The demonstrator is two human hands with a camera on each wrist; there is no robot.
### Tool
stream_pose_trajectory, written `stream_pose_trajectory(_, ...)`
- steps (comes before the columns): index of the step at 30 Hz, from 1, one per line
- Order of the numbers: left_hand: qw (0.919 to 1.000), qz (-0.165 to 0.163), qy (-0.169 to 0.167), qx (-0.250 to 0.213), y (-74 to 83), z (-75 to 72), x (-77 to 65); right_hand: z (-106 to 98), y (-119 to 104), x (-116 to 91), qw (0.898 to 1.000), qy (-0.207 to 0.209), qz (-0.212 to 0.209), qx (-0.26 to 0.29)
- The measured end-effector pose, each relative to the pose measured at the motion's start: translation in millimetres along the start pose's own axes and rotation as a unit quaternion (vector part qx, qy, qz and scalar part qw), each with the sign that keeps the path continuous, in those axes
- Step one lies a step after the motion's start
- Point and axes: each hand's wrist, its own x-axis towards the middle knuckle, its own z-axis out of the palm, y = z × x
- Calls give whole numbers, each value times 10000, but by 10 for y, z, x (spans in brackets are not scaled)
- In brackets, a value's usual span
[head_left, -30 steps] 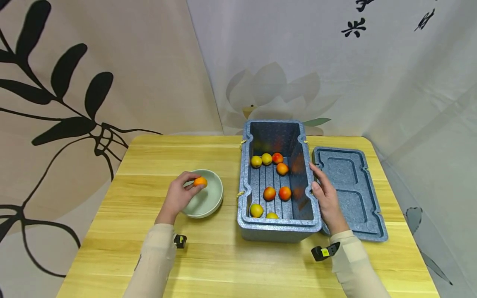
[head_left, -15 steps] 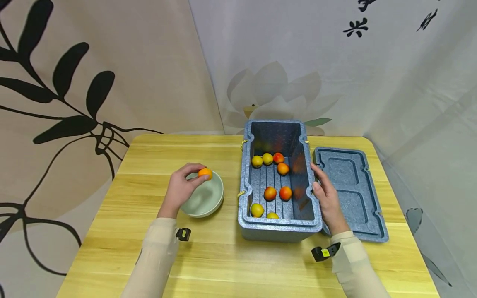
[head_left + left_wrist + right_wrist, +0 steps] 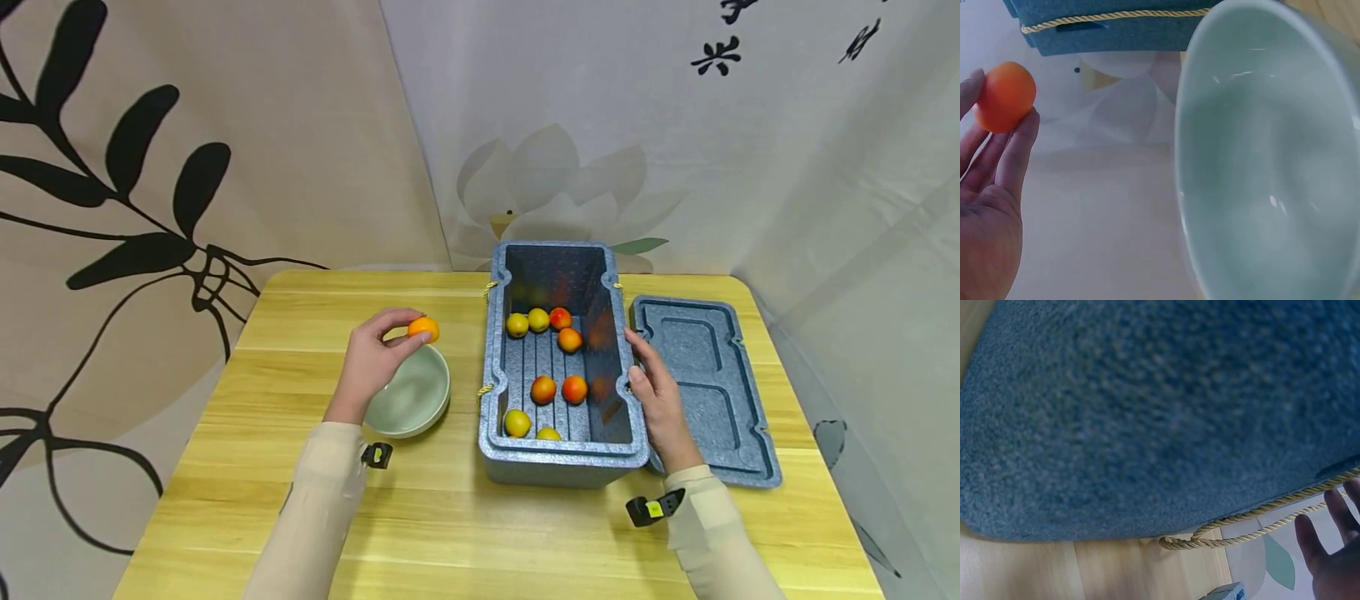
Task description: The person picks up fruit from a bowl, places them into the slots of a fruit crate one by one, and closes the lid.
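Note:
My left hand (image 3: 378, 358) pinches a small round orange fruit (image 3: 424, 329) between thumb and fingertips, above the far edge of a pale green bowl (image 3: 411, 404). In the left wrist view the fruit (image 3: 1006, 97) is clear of the bowl (image 3: 1266, 156), whose visible inside holds nothing. My right hand (image 3: 663, 404) rests against the right side of a blue-grey foam box (image 3: 564, 454), its fingers fairly straight along the outer wall near the rim. The right wrist view shows those fingers (image 3: 1313, 544) beside the box's yellow rope. Several yellow fruits (image 3: 517, 423) and orange-red fruits (image 3: 574, 389) lie inside the box.
The box's lid (image 3: 705, 392) lies flat on the wooden table (image 3: 285, 400) to the right of the box. A patterned cloth backdrop (image 3: 322, 142) hangs behind the table. Yellow rope (image 3: 486, 390) shows on the box's left side.
My left hand has lifted the orange fruit from over the bowl's middle to above its far edge, moving away from me and slightly right. My right hand and the box stay put.

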Motion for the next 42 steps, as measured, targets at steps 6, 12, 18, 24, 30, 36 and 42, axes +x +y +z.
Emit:
stream_pose_trajectory(6, 9995, 130, 202, 181, 61, 40, 82, 5, -10, 0, 10000, 17, -29, 15)
stream_pose_trajectory(12, 9987, 303, 327, 230, -57, 99, 220, 10, -4, 1, 10000, 23, -63, 65)
stream_pose_trajectory(18, 9983, 496, 274, 115, 26, 165, 307, 16, 11, 0, 9998, 45, -165, 81)
stream_pose_trajectory(24, 9976, 605, 315, 127, 141, 241, 395, 8, 22, 5, 9997, 20, -216, 84)
stream_pose_trajectory(30, 9964, 818, 233, 52, 270, 321, 479, 8, 24, 8, 9998, 20, -194, 107)
stream_pose_trajectory(36, 9941, 1070, 151, 13, 345, 432, 547, 4, 35, 3, 9998, 8, -196, 98)
stream_pose_trajectory(42, 9917, 1288, 33, 7, 452, 522, 609, 1, 32, 6, 9997, -21, -242, 93)
